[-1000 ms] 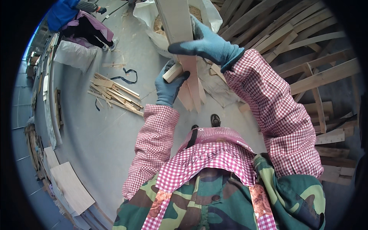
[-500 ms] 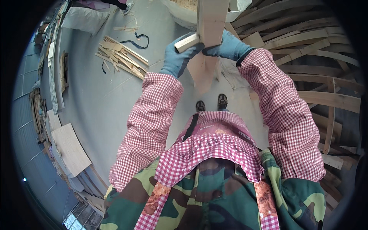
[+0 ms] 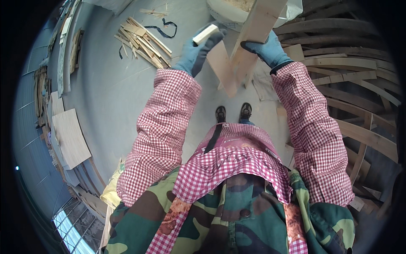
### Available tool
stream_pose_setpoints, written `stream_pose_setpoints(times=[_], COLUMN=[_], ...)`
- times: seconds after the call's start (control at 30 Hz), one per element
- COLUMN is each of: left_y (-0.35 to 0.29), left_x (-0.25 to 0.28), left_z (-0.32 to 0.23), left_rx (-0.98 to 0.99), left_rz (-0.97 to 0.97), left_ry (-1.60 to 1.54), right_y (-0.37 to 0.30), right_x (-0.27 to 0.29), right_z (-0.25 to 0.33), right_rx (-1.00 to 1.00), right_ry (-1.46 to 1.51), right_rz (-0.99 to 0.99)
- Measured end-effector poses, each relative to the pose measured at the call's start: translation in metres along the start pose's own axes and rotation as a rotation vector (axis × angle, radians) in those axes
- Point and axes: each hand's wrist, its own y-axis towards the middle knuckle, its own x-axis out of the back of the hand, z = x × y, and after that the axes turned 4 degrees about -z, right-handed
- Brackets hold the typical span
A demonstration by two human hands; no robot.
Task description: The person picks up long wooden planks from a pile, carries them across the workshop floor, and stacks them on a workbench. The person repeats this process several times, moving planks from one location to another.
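Note:
My left hand, in a blue glove with dark fingers, is closed around a small pale block. It sits to the left of a wooden board, apart from it. My right hand, also gloved, grips the right edge of that board, which slants from the upper right down towards my feet. Another flat wooden piece meets the board's lower part in a V shape. How the two are joined cannot be made out.
A white sack of shavings stands beyond the board. Curved wooden pieces are stacked on the right. Thin wood strips and a black strap lie on the floor at left. Flat panels lean farther left.
My left hand with the block has come away from the board. The board now tilts to the upper right, and my right hand has shifted slightly right with it.

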Motion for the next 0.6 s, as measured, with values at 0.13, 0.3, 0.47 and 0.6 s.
stream_pose_setpoints(times=[0.13, 0.3, 0.47, 0.6], left_y=[-0.010, -0.037, -0.061, -0.079], left_x=[0.047, 0.091, 0.114, 0.118], left_z=[0.002, 0.023, 0.047, 0.055], left_rx=[0.039, 0.090, 0.079, 0.108], left_rz=[-0.189, -0.412, -0.537, -0.634], left_ry=[-0.212, -0.512, -0.737, -0.775], right_y=[0.007, 0.011, 0.019, 0.024], right_x=[0.012, 0.025, 0.025, 0.033], right_z=[-0.004, -0.014, -0.013, -0.015], right_rx=[-0.074, -0.082, -0.080, -0.037], right_ry=[0.051, 0.229, 0.253, 0.277], right_rz=[-0.154, -0.158, -0.138, -0.170])
